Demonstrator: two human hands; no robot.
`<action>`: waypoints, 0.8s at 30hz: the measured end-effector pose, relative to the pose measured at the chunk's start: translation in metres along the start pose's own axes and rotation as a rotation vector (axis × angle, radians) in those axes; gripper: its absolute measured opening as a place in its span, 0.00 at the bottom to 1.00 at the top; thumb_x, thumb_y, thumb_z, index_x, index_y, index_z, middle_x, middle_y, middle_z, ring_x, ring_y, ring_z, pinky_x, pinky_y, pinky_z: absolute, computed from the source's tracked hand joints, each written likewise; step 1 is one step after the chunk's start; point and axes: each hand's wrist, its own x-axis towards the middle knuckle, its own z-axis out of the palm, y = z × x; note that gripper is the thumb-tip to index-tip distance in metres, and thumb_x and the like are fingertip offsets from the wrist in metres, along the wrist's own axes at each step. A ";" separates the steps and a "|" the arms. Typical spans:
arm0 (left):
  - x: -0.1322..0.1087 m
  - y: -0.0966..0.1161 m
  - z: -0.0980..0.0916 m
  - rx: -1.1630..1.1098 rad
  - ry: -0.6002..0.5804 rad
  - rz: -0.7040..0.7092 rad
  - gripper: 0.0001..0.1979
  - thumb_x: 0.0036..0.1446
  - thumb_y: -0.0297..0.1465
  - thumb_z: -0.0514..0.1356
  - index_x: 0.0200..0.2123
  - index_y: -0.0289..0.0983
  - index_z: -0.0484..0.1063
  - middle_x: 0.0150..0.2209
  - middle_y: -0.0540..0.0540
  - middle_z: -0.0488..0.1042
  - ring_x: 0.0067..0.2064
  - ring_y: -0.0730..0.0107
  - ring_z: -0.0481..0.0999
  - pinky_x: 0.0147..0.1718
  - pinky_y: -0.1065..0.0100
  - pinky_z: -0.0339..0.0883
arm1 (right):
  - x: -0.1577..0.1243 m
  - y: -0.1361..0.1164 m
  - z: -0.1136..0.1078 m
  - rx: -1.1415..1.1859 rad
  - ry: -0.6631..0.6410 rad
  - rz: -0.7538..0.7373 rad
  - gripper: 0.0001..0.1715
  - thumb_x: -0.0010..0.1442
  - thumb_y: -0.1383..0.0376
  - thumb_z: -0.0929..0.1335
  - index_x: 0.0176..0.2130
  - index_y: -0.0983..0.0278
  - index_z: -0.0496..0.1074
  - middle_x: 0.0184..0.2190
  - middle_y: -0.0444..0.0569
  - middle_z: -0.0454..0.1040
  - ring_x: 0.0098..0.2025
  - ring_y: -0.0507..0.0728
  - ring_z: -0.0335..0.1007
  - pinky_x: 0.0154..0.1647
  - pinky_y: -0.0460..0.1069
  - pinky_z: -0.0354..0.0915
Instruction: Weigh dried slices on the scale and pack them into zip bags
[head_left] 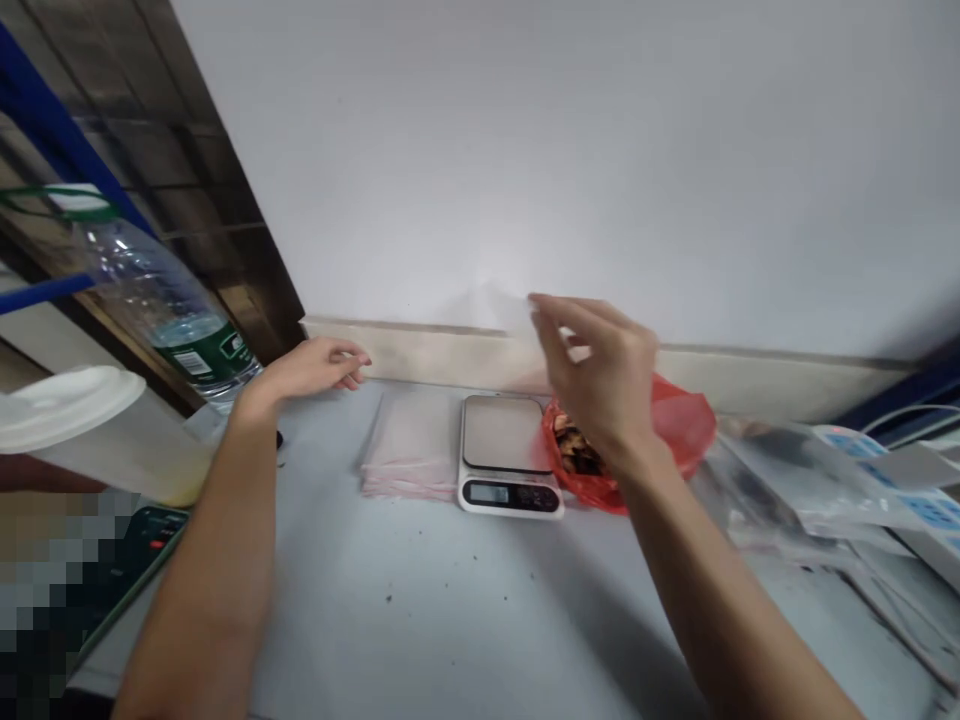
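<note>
My right hand (596,375) is raised above the red plastic bag (679,420) and pinches a thin, clear plastic bag (502,305) by its edge; the film is blurred against the wall. The red bag lies open on the table (450,620) with brown dried pieces (574,448) inside. Left of it stands a small white digital scale (506,455) with a bare platform. A flat stack of clear bags (409,450) lies beside the scale. My left hand (319,368) hovers above the table, left of that stack, fingers loosely curled with nothing in them.
A clear water bottle (161,300) with a green label stands at the left, near a white lidded container (82,430) and a dark green device (146,545). Crumpled clear plastic (780,480) and a white power strip (900,500) lie at the right. A wall closes the back.
</note>
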 end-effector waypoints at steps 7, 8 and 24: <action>0.003 -0.025 -0.019 0.122 0.073 0.050 0.07 0.53 0.37 0.66 0.24 0.44 0.79 0.26 0.46 0.81 0.32 0.55 0.81 0.41 0.61 0.72 | -0.050 -0.055 0.078 -0.246 -0.686 -0.434 0.22 0.70 0.76 0.62 0.52 0.63 0.80 0.52 0.57 0.82 0.49 0.61 0.75 0.35 0.50 0.69; 0.003 -0.025 -0.017 0.137 0.060 0.061 0.07 0.52 0.36 0.66 0.24 0.43 0.79 0.27 0.46 0.81 0.34 0.54 0.82 0.42 0.61 0.72 | -0.058 -0.057 0.084 -0.262 -0.798 -0.446 0.19 0.70 0.75 0.63 0.50 0.64 0.80 0.49 0.57 0.83 0.48 0.61 0.75 0.34 0.50 0.69; 0.009 0.000 0.085 0.671 -0.511 0.087 0.35 0.55 0.36 0.66 0.67 0.49 0.69 0.70 0.34 0.63 0.67 0.34 0.67 0.57 0.45 0.70 | -0.091 -0.051 0.094 -0.298 -1.012 -0.388 0.19 0.75 0.65 0.62 0.55 0.66 0.78 0.45 0.60 0.78 0.48 0.63 0.77 0.47 0.56 0.74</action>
